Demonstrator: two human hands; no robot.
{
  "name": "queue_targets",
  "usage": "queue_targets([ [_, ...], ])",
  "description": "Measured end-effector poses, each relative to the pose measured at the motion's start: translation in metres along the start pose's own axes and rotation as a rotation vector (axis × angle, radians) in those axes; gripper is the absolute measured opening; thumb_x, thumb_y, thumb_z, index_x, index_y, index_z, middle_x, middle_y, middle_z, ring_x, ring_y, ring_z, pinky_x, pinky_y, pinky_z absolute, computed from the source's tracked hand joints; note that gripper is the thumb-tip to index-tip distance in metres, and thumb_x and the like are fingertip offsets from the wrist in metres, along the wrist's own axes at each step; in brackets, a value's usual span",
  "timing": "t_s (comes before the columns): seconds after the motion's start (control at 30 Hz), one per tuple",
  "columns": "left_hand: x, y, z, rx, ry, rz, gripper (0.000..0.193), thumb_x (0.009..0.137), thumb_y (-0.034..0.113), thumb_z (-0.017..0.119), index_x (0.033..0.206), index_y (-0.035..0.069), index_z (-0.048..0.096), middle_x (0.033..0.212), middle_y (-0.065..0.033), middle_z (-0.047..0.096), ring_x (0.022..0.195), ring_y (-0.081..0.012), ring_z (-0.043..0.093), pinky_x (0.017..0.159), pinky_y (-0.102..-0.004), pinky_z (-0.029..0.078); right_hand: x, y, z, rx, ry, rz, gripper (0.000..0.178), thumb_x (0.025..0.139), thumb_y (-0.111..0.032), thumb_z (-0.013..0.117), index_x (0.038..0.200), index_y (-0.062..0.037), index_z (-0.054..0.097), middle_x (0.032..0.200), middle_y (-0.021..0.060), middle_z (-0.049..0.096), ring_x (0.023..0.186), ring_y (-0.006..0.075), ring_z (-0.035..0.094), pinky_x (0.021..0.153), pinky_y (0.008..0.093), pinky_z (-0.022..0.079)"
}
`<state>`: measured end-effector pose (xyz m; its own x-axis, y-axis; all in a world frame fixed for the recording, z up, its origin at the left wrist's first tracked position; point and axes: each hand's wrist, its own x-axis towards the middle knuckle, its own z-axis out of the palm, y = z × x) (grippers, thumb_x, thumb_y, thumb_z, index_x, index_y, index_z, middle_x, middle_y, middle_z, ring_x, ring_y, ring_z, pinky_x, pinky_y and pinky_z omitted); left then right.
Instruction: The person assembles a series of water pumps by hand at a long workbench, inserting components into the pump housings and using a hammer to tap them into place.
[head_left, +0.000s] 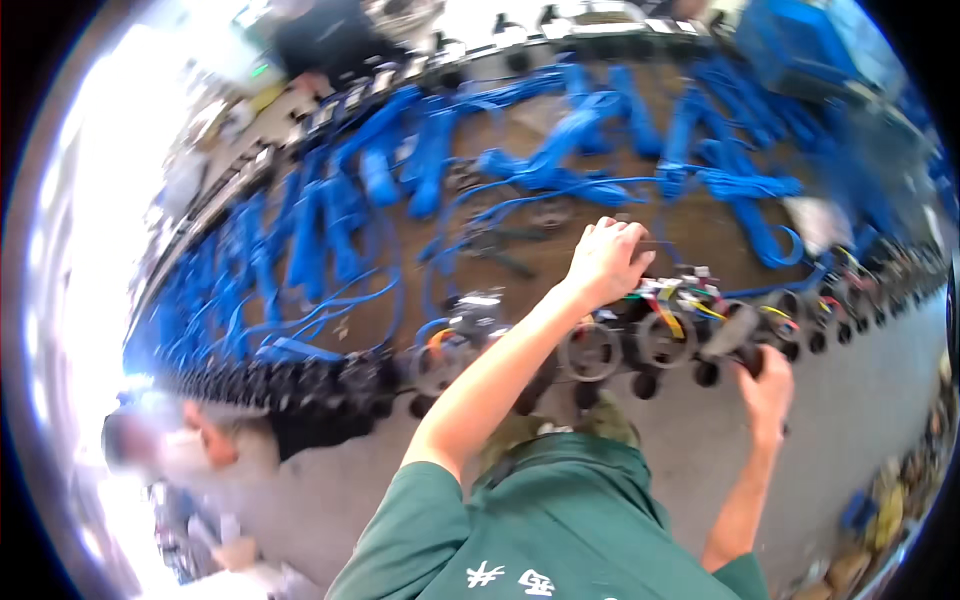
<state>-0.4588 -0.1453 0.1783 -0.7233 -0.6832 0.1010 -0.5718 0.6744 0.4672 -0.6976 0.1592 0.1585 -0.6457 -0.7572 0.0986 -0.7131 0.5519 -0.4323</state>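
Observation:
My left hand [608, 262] reaches over the brown tabletop with its fingers curled together; whatever they hold is hidden or too small to name. Beside it lies a cluster of small white connectors with red, yellow and green wires [672, 296], above a row of round grey-rimmed housings [590, 352]. Farther right, at the table's near edge, my right hand [768, 392] has its fingers closed around a black round part [748, 358]. Just above that part is a blurred grey flat piece [732, 332].
Bundles of blue cable [560, 150] cover much of the brown tabletop [505, 215]. Black round parts [280, 385] line the curved near edge. A blue crate [800, 45] stands at the far right. Another person [215, 440] is at the lower left, near the table edge.

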Motion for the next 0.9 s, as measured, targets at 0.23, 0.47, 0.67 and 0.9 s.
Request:
queue_targets([
  [0.23, -0.152, -0.245, -0.118, -0.04, -0.505, -0.712, 0.043, 0.085, 0.027, 0.072, 0.119, 0.002, 0.073, 0.112, -0.021, 0.076, 0.104, -0.035, 0.074, 0.087, -0.0461, 0.059, -0.019, -0.112, -0.026, 0.245, 0.199, -0.014, 0.033, 0.09, -0.021, 0.083, 0.111, 0.0001, 0.069, 0.104, 0.0131, 0.07, 0.099, 0.0287, 0.066, 0.09, 0.0413, 0.052],
  [0.47, -0.145, -0.25, -0.06, -0.241, -0.416, -0.975, 0.047, 0.092, 0.037, 0.071, 0.121, 0.0, 0.072, 0.116, -0.0224, 0.075, 0.111, -0.0406, 0.072, 0.091, -0.0524, 0.059, -0.008, -0.377, 0.095, 0.211, -0.412, -0.916, 0.031, 0.077, -0.022, 0.083, 0.103, -0.0054, 0.076, 0.104, 0.012, 0.075, 0.104, 0.0303, 0.067, 0.095, 0.0441, 0.049],
  [0.67, -0.169, -0.242, -0.088, -0.197, -0.112, -0.862, 0.048, 0.096, 0.041, 0.063, 0.122, 0.001, 0.07, 0.126, -0.0247, 0.071, 0.121, -0.0407, 0.067, 0.105, -0.0501, 0.053, -0.01, -0.437, 0.227, -0.533, -0.881, -1.104, 0.028, 0.071, -0.02, 0.073, 0.097, -0.0115, 0.081, 0.102, 0.0097, 0.077, 0.11, 0.0296, 0.068, 0.104, 0.0469, 0.043],
  [0.9, -0.246, -0.191, -0.124, -0.278, -0.157, -0.814, 0.065, 0.104, 0.056, 0.054, 0.117, -0.007, 0.066, 0.089, -0.0164, 0.076, 0.078, -0.0264, 0.074, 0.073, -0.0399, 0.057, -0.001, -0.42, 0.204, -0.103, -0.723, -1.213, 0.028, 0.074, -0.028, 0.078, 0.096, -0.012, 0.079, 0.098, 0.0036, 0.075, 0.11, 0.0239, 0.065, 0.101, 0.0434, 0.042],
])
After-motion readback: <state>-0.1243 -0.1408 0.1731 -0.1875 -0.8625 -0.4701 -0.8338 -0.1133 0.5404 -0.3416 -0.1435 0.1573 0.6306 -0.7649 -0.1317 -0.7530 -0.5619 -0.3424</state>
